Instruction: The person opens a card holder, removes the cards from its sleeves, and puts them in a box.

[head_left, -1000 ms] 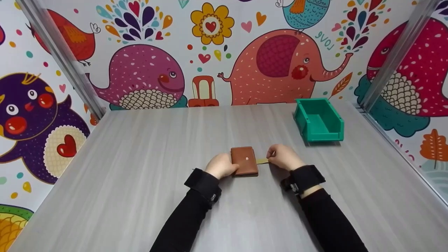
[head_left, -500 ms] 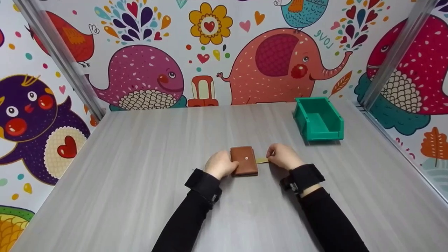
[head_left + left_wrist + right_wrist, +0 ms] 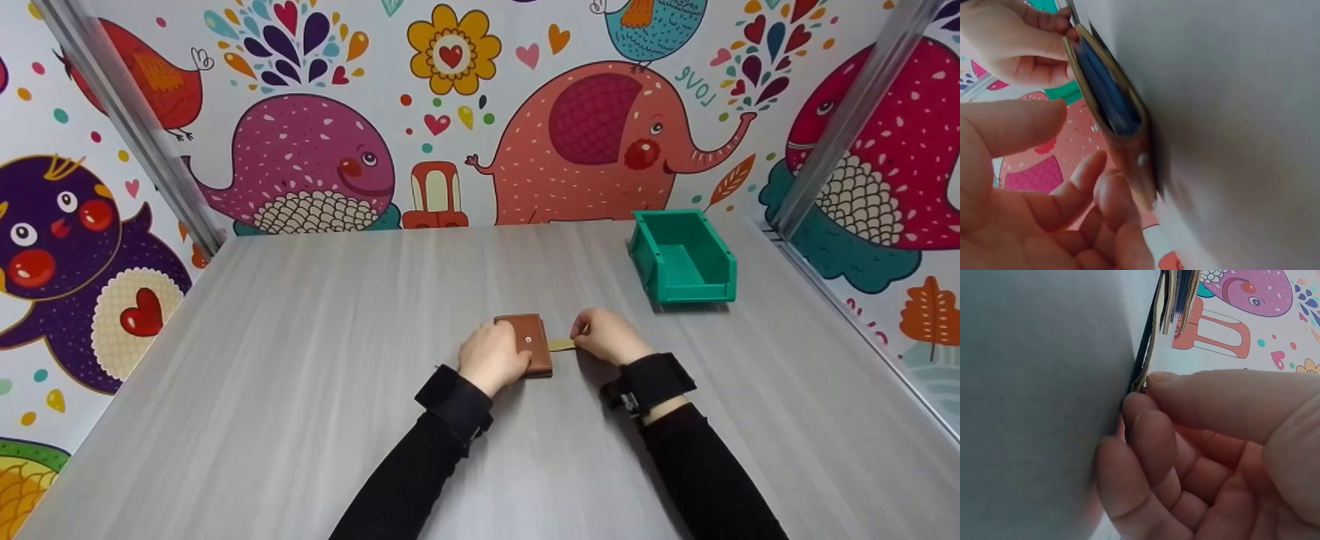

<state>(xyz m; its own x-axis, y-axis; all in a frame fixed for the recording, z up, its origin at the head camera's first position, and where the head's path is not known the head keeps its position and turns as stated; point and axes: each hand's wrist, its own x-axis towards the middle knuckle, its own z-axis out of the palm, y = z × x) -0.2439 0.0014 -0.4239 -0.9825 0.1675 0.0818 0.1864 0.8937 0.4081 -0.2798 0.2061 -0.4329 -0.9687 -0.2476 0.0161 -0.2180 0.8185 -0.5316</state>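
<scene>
A brown leather wallet (image 3: 534, 328) with a small metal stud lies on the table, its strap (image 3: 561, 345) sticking out to the right. My right hand (image 3: 611, 335) pinches the strap's end between thumb and fingertips, which the right wrist view shows close up at the strap (image 3: 1153, 346). Over the wallet's left part is my left hand (image 3: 491, 358), covering some of it. In the left wrist view, that hand's thumb (image 3: 1022, 124) and fingers (image 3: 1114, 199) are spread apart beside the wallet (image 3: 1123, 146), whose folded edge shows blue inner layers.
A green plastic bin (image 3: 694, 291) stands at the back right of the grey table (image 3: 300, 360). Behind and beside the table rise walls printed with cartoon animals, with metal posts (image 3: 150, 142) at the corners.
My left hand has shifted right from the wallet's left edge to over its left part, letting go of that edge. The right hand and the wallet have stayed in place.
</scene>
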